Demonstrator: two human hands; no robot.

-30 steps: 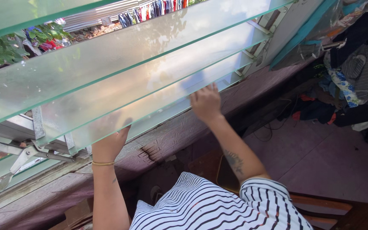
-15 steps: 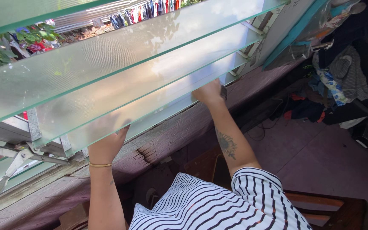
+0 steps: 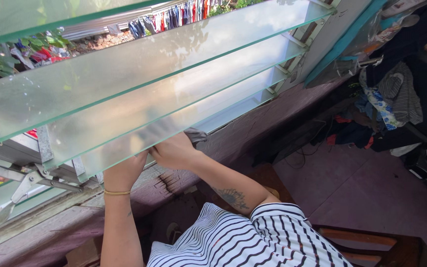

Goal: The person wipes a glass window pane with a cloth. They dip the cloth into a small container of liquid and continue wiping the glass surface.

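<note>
I face a louvre window of frosted glass slats. My left hand (image 3: 123,172) grips the near edge of the lowest glass slat (image 3: 233,99) at its left end, fingers showing dimly through the glass. A thin gold bangle sits on that wrist. My right hand (image 3: 175,151) is right beside it, closed on a grey cloth (image 3: 195,134) that is pressed against the same slat's edge. My right forearm carries a tattoo and crosses above my striped shirt (image 3: 253,237).
A metal louvre lever and frame (image 3: 25,183) sit at the left. A worn wooden sill (image 3: 233,136) runs below the slats. Clothes are piled (image 3: 391,99) at the right over a purple floor (image 3: 362,183). A wooden seat (image 3: 371,237) stands below me.
My right hand has slid left along the lowest slat with the cloth, from its right part to just beside my left hand. The left hand has stayed put.
</note>
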